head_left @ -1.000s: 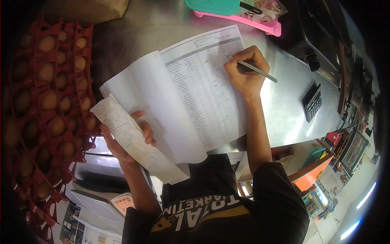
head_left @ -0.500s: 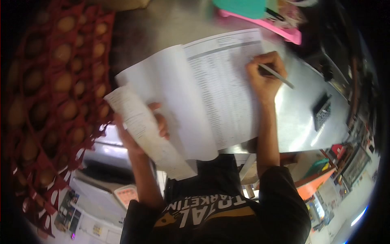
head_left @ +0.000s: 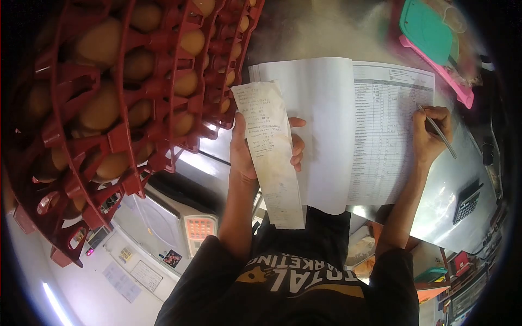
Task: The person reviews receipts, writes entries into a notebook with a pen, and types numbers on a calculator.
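A long strip of paper with handwriting (head_left: 274,157) lies in my left hand (head_left: 244,146), whose fingers curl round its right edge. Beside it an open booklet (head_left: 326,136) shows a blank folded-back page on the left and a printed table sheet (head_left: 380,141) with some handwritten figures on the right. My right hand (head_left: 433,133) is closed on a silver pen (head_left: 443,136), held over the right edge of the printed sheet. The tip of the pen is near the paper; whether it touches is not clear.
Red trays (head_left: 125,103) stacked with brown eggs stand at the left, close to my left hand. A calculator (head_left: 467,204) lies on the metal table (head_left: 424,223) at the right. A green lid (head_left: 427,30) and a pink tray (head_left: 437,70) are at the upper right.
The view has swung to the left, so the egg trays look larger and nearer, and the booklet appears further right. The paper strip stays in my left hand and the pen in my right.
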The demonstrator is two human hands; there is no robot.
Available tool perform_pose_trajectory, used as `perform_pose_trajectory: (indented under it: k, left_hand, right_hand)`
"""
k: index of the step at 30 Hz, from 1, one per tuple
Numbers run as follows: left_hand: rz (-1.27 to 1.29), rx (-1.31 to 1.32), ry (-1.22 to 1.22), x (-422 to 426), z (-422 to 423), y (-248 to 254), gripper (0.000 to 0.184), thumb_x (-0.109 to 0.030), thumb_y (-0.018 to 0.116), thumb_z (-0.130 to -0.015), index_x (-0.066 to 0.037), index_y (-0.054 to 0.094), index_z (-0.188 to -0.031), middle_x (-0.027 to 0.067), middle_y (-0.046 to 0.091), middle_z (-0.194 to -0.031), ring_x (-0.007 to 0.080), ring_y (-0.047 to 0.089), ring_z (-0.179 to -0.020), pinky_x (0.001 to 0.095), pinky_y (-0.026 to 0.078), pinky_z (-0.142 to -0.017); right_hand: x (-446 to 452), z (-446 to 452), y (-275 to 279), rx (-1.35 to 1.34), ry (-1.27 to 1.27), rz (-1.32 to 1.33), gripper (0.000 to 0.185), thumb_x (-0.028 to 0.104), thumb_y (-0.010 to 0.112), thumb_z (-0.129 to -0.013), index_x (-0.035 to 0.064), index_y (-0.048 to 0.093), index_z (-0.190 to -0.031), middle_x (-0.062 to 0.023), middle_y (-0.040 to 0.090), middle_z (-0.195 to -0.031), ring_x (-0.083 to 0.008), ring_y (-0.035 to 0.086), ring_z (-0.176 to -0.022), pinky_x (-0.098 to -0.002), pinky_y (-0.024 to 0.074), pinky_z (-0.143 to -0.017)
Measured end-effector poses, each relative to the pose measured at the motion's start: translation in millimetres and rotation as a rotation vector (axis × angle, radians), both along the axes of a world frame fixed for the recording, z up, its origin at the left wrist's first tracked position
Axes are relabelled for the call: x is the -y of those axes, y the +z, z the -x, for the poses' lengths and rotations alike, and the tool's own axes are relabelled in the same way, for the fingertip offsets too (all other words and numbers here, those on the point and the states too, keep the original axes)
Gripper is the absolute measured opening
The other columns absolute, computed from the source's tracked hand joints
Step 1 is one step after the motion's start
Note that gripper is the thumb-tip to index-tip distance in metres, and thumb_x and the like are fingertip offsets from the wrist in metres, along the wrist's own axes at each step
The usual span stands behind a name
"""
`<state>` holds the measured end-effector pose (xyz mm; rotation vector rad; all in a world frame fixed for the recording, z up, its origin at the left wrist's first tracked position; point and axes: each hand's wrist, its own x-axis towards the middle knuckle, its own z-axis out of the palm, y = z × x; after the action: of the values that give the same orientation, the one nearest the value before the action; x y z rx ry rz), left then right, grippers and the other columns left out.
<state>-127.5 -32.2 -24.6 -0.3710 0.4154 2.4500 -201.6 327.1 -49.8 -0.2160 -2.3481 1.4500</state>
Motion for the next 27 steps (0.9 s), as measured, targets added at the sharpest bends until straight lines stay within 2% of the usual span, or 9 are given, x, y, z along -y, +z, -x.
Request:
perform_pose_trajectory:
  k: [3,10,27]
  left_hand:
    - [-0.078,0.024,0.023,0.1,0.3,-3.6,0.119,-0.092,0.033,-0.083,0.010,0.044,-0.143,0.0239,0.058,-0.087,0.0339,0.059,-0.077,0.0496,0.053,-0.073]
    - [-0.040,0.033,0.075,-1.5,0.1,-1.4,0.118,-0.091,0.034,-0.083,0.011,0.044,-0.143,0.0244,0.058,-0.087,0.0339,0.059,-0.076,0.0493,0.053,-0.072]
    - [-0.084,0.022,0.024,2.6,-1.0,-6.8,0.119,-0.092,0.030,-0.083,0.011,0.045,-0.143,0.0253,0.060,-0.090,0.0341,0.060,-0.078,0.0492,0.053,-0.073]
  right_hand:
    - [-4.8,-0.2,-4.6,-0.012,-0.009,-0.060,0.013,0.003,0.075,-0.082,0.0038,0.062,-0.085,-0.0003,0.066,-0.082,-0.0063,0.059,-0.074,-0.0208,0.0466,-0.070]
    - [-4.8,-0.8,-4.1,-0.007,-0.002,-0.053,0.013,0.003,0.075,-0.082,0.0046,0.062,-0.084,-0.0008,0.066,-0.083,-0.0067,0.059,-0.074,-0.0210,0.0470,-0.071]
    - [-7.0,-0.6,-7.1,0.001,-0.019,-0.024,0.014,0.004,0.077,-0.081,0.0050,0.063,-0.084,-0.0002,0.066,-0.082,-0.0064,0.059,-0.074,-0.0207,0.0467,-0.069]
